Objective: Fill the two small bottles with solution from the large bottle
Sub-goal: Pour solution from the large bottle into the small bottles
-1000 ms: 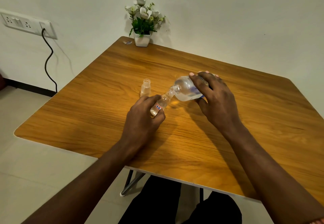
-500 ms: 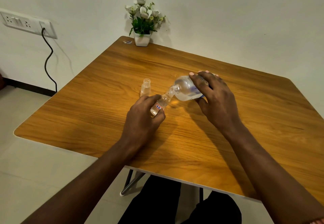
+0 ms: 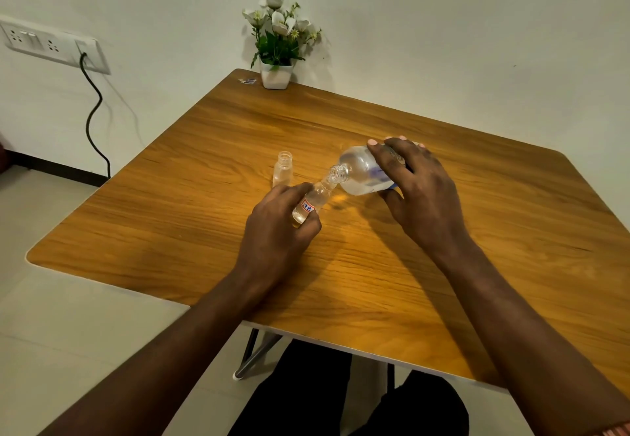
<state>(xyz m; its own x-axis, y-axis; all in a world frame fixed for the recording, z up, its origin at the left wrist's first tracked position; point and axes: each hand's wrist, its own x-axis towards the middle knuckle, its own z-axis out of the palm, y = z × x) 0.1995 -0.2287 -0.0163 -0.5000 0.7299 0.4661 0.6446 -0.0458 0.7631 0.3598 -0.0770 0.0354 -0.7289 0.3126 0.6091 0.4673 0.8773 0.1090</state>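
My right hand point(image 3: 421, 193) grips the large clear bottle point(image 3: 359, 171), tipped on its side with its open neck pointing left. Its mouth meets the mouth of a small clear bottle point(image 3: 313, 202) with a red-edged label, which my left hand point(image 3: 279, 227) holds tilted above the wooden table point(image 3: 375, 282). Clear liquid sits in the lower end of that small bottle. A second small bottle point(image 3: 283, 171), open and upright, stands on the table just left of and behind my left hand.
A white pot of artificial flowers point(image 3: 278, 47) stands at the table's far corner, with a small scrap point(image 3: 247, 80) beside it. A wall socket with a black cable point(image 3: 92, 101) is at the left. My legs and the table's leg show below the near edge.
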